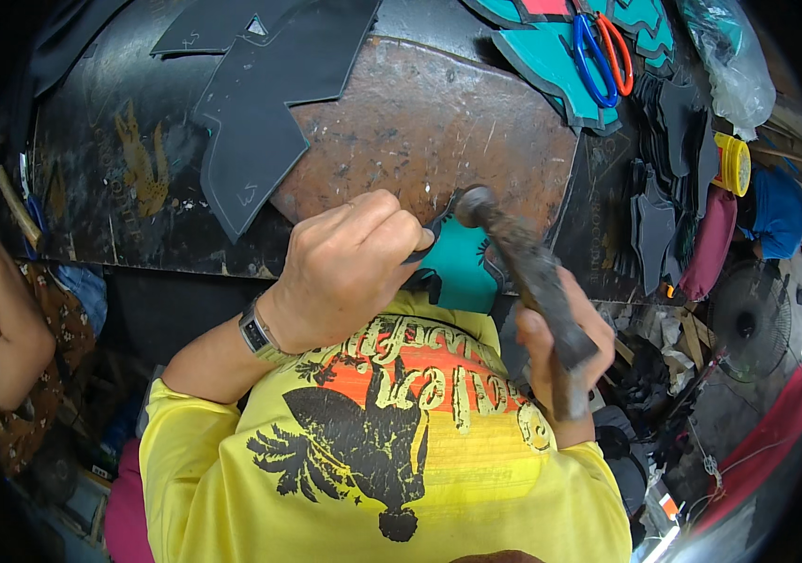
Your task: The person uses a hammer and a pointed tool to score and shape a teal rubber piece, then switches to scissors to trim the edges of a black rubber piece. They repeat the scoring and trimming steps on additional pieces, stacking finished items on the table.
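Note:
My right hand (596,327) is wrapped round the handle of a worn hammer (534,272). Its round metal head is raised over the near edge of the table, right beside my left hand (349,258). The fingers of that left hand are closed in a pinch at the dark edge of a teal piece of material (465,265). This piece hangs over the table edge toward my yellow shirt and has small black marks on it. My left fingers hide part of its edge.
Large black cut sheets (255,117) lie on the dark table left of a brown board (420,122). At the back right, blue- and red-handled scissors (598,61) rest on teal pieces. Stacked dark pieces (654,216), a yellow tub (731,164) and a fan (748,324) stand right. Another person's arm (11,319) shows left.

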The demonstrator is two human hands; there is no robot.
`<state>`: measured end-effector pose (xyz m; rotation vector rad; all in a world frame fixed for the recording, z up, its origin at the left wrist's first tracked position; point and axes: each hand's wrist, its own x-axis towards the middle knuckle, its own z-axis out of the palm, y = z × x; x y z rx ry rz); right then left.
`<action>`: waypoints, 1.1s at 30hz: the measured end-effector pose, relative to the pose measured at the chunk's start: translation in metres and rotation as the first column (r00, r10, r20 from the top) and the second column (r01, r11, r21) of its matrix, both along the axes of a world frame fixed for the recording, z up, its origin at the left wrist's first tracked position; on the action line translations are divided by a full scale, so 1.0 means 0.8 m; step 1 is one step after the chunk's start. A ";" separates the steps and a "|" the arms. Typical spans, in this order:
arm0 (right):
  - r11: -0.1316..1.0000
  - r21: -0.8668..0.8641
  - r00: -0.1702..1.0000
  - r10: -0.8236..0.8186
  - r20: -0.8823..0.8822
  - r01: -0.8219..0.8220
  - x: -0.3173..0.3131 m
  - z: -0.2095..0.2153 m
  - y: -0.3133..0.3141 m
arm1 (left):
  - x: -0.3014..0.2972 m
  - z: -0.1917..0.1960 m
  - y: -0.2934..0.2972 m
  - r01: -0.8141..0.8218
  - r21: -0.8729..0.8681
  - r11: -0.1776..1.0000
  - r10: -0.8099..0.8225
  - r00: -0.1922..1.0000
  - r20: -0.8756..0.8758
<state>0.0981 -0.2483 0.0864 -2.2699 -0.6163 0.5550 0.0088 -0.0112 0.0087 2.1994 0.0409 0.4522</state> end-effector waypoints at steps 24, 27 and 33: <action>0.986 -0.058 0.789 -0.089 0.608 0.156 0.064 -0.086 -0.030 | 0.001 -0.007 -0.006 -0.055 -0.031 0.998 0.057 0.998 0.038; 0.995 0.038 0.684 -0.093 0.724 0.094 0.051 -0.070 -0.007 | 0.000 -0.007 -0.007 -0.058 -0.021 0.998 0.059 0.998 0.038; 0.854 0.403 0.933 0.233 0.273 -0.331 0.017 -0.080 0.056 | 0.002 -0.010 -0.007 -0.053 -0.001 0.999 0.053 0.996 0.066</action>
